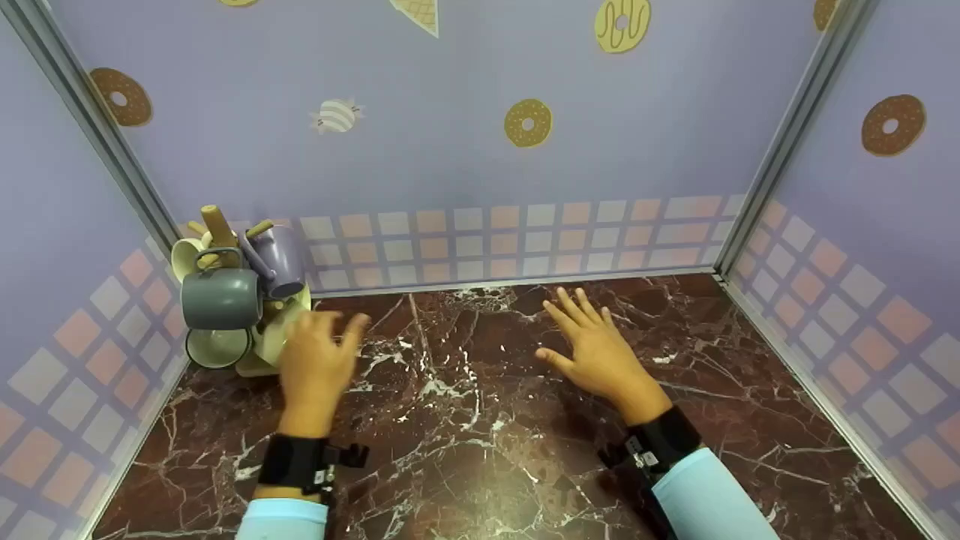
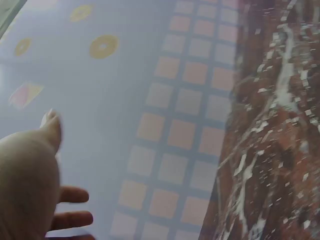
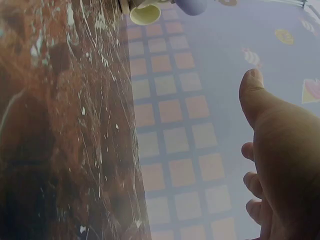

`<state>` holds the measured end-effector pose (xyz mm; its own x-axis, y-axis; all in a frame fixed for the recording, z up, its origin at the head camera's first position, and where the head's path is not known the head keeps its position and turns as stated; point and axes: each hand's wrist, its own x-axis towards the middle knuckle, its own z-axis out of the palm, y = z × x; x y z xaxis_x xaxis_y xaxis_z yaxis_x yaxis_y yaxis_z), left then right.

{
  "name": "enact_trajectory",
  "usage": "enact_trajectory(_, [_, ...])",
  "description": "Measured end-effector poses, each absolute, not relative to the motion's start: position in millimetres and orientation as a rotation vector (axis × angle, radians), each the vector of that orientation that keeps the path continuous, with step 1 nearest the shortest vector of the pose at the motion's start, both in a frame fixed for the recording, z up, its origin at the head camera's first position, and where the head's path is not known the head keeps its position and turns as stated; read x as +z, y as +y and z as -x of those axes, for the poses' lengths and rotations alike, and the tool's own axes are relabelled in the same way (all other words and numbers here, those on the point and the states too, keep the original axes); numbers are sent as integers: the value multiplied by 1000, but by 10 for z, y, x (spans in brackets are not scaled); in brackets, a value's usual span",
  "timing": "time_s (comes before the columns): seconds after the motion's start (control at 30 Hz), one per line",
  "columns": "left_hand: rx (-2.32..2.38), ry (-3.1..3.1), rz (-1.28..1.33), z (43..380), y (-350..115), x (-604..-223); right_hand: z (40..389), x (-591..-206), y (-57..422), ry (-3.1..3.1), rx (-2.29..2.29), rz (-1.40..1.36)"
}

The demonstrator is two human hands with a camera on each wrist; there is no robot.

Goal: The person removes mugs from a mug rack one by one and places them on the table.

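Observation:
A wooden mug tree [image 1: 216, 225] stands at the back left, hung with several mugs. A dark grey mug [image 1: 222, 300] faces front, a purple mug [image 1: 281, 259] hangs at its right, and a cream mug [image 1: 186, 259] at its left. Below are a pale mug with a dark rim [image 1: 218, 349] and a pale yellow mug [image 1: 274, 334], partly hidden by my left hand [image 1: 316, 364]. That hand is blurred, its thumb spread and nothing visible in its grasp; whether it touches the yellow mug I cannot tell. My right hand [image 1: 600, 356] is held over the table, fingers spread, holding nothing.
The dark red marbled table [image 1: 480, 465] has white veins. Lilac walls [image 1: 450, 165] with printed sweets and pink and white squares enclose it at the back and both sides. Metal posts [image 1: 795, 135] mark the corners. Each wrist wears a black strap [image 1: 292, 461] with a camera.

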<state>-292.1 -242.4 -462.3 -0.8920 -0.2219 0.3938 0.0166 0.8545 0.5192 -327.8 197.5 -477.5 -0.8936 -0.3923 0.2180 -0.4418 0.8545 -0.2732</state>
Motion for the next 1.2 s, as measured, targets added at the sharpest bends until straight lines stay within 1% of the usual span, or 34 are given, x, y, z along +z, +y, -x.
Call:
enact_trajectory(0.13, [-824, -2336, -322, 2874, -2654, -4603, 3235, -4769, 1888, -2861, 516, -674])
enact_trajectory(0.3, [-962, -2117, -603, 2836, -2921, -4621, 3211, -4740, 1756, -2834, 522, -739])
enact_trajectory(0.4, [-1151, -1972, -755, 2839, -3055, -4630, 3199, -4728, 1653, -2822, 521, -777])
enact_trajectory(0.47, [-1330, -1842, -811, 2845, -3131, -4634, 3179, -4718, 1573, -2815, 516, -800])
enact_trajectory(0.67, [-1806, -1479, -795, 2890, -3270, -4562, 3049, -4708, 1271, -2795, 514, -941])
enact_trajectory(0.87, [-2118, -1249, -750, 2986, -3313, -4364, 2892, -4755, 1047, -2739, 493, -1147])
enact_trajectory(1.03, [-2286, -1095, -693, 3078, -3389, -4290, 2833, -4822, 987, -2712, 496, -1313])
enact_trajectory(1.2, [-2315, -991, -696, 3099, -3411, -4300, 2835, -4867, 980, -2703, 515, -1371])
